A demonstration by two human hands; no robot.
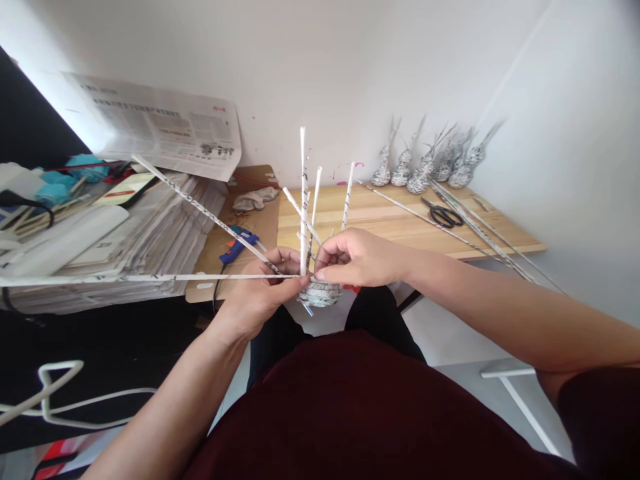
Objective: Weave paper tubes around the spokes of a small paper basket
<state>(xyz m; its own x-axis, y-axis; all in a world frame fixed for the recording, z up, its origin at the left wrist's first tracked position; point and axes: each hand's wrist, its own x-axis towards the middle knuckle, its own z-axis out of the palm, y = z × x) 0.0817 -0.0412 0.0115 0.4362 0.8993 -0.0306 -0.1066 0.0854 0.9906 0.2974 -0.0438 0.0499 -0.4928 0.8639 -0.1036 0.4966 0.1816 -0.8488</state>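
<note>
A small woven basket base of rolled newspaper tubes [320,292] sits between both hands above my lap. Several upright paper stakes [303,193] rise from it. My left hand [260,293] cups the base from the left, fingers closed around it. Two long paper tubes [150,277] run out leftward from it. My right hand [357,259] pinches a tube end at the base's rim, fingers closed.
A wooden tabletop [400,223] holds black scissors [444,215], long paper tubes [480,233] and several woven paper figures [425,170] by the wall. A blue glue gun [239,244] lies on brown board. Stacked newspapers [150,233] fill the left; white cable [60,393] below.
</note>
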